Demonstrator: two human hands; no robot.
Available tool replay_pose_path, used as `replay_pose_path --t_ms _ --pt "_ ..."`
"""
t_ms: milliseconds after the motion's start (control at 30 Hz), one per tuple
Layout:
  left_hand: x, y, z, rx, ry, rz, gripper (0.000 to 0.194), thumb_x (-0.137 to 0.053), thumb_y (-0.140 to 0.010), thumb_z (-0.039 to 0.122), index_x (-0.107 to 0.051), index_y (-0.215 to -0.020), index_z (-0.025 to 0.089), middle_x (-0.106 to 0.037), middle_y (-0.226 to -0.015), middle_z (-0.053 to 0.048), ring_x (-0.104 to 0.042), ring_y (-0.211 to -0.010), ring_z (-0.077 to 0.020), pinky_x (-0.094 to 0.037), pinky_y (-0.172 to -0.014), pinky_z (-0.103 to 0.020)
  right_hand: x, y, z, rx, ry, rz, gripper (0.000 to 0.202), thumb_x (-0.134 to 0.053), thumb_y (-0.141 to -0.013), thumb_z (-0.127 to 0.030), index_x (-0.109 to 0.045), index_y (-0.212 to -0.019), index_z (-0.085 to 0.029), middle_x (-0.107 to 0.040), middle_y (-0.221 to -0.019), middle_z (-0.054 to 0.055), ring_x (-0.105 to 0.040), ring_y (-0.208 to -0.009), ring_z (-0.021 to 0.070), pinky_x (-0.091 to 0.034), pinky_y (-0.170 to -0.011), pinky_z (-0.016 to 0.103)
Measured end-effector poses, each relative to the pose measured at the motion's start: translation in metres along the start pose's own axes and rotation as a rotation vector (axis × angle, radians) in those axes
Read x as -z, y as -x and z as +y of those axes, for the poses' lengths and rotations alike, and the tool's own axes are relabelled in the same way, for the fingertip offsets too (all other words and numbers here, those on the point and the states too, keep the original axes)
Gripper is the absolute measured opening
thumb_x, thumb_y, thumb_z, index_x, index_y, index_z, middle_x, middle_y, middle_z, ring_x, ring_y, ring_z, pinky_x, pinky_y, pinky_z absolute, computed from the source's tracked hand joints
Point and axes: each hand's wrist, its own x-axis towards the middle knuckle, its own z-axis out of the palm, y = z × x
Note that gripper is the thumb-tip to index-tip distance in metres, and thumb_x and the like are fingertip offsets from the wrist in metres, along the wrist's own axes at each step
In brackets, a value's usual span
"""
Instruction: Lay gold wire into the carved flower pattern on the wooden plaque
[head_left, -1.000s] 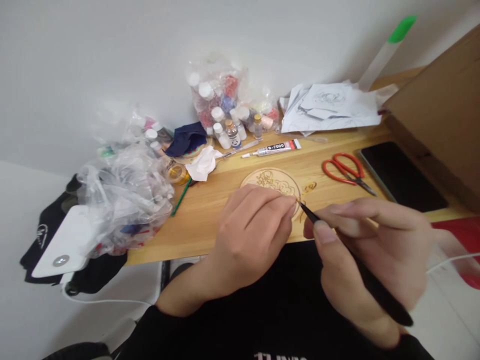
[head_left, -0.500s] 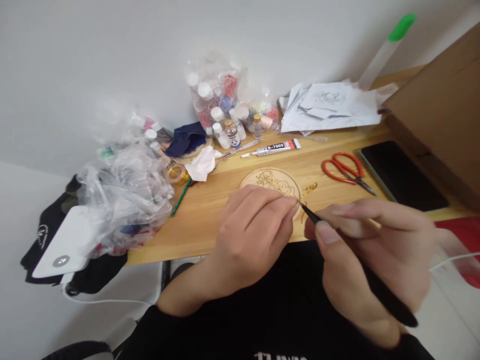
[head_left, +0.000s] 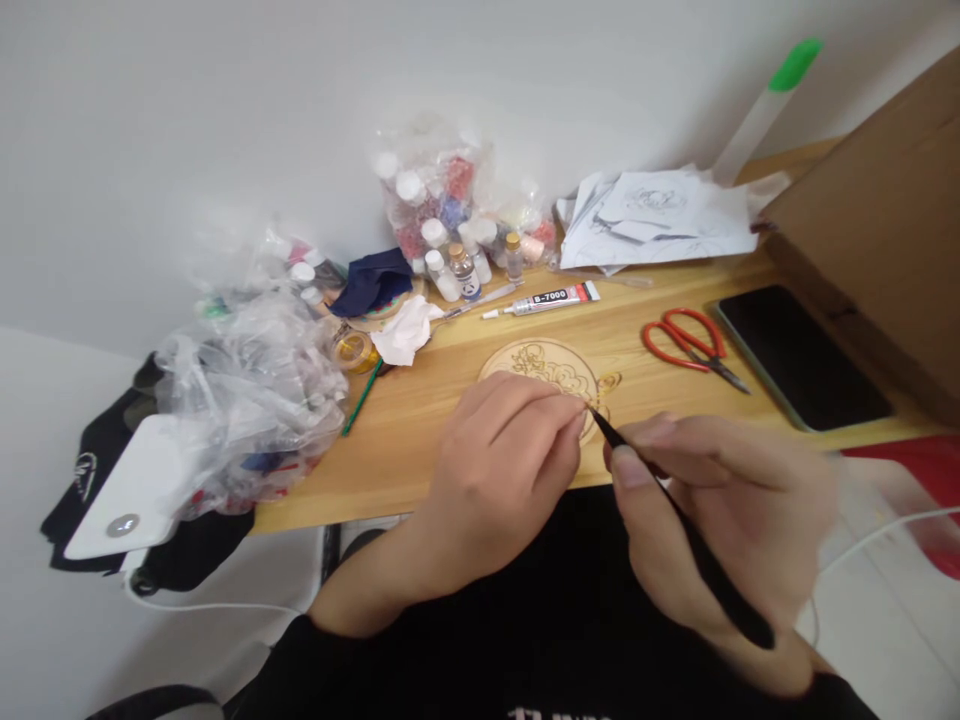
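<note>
My left hand [head_left: 506, 470] is closed, thumb and forefinger pinched on a thin gold wire [head_left: 609, 383] whose bent end sticks out to the right of the fingertips. In my right hand [head_left: 720, 500] is a pair of black tweezers [head_left: 686, 530], held like a pen. Their tips meet the wire right at my left fingertips. Behind and partly under the left hand lies a pale round disc [head_left: 491, 362] with a gold wire floral pattern [head_left: 559, 372] on it. My left hand hides the disc's near part.
Red-handled pliers [head_left: 684, 340] and a dark phone [head_left: 806, 355] lie to the right, beside a cardboard box [head_left: 885, 230]. A B-7000 glue tube [head_left: 551, 298], small bottles [head_left: 465, 270] and papers [head_left: 660, 215] are behind. Plastic bags [head_left: 251, 390] and a white power bank [head_left: 131, 490] sit left.
My right hand and the tweezers have shifted left and tilted more steeply. The gold wire's free end has turned and moved slightly left. My left hand keeps its pinch.
</note>
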Motion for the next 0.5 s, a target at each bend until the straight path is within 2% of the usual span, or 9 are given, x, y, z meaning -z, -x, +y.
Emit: replay_pose_path --t_ms 200,400,500 --pt "0.004 0.001 -0.001 0.058 0.011 -0.175 0.011 -0.052 -0.095 0.015 -0.06 -0.088 0.015 -0.064 -0.082 -0.002 -0.06 -0.08 -0.014 -0.051 -0.072 -0.028 0.008 -0.009 0.01 0.296 0.257 -0.239 0.021 -0.051 -0.078 -0.003 -0.052 -0.075 -0.024 -0.05 -0.055 -0.004 -0.043 -0.047 0.012 -0.034 -0.043 0.028" --pt "0.006 0.002 -0.003 0.025 0.01 -0.332 0.017 -0.049 -0.095 0.015 -0.06 -0.083 0.016 -0.062 -0.08 -0.004 -0.058 -0.074 -0.0173 -0.05 -0.063 -0.032 0.016 -0.009 0.023 0.583 0.34 -0.396 0.018 -0.046 -0.084 -0.009 -0.056 -0.096 -0.019 -0.054 -0.061 0.0 -0.043 -0.053 0.0157 -0.035 -0.047 0.03" --pt "0.005 0.004 -0.007 -0.007 -0.002 -0.405 0.022 -0.042 -0.096 0.015 -0.061 -0.083 0.017 -0.061 -0.078 -0.006 -0.057 -0.072 -0.0191 -0.05 -0.063 -0.034 0.02 -0.011 0.025 0.725 0.409 -0.521 0.019 -0.042 -0.087 -0.011 -0.057 -0.098 -0.014 -0.056 -0.062 0.003 -0.043 -0.055 0.0177 -0.035 -0.046 0.031"
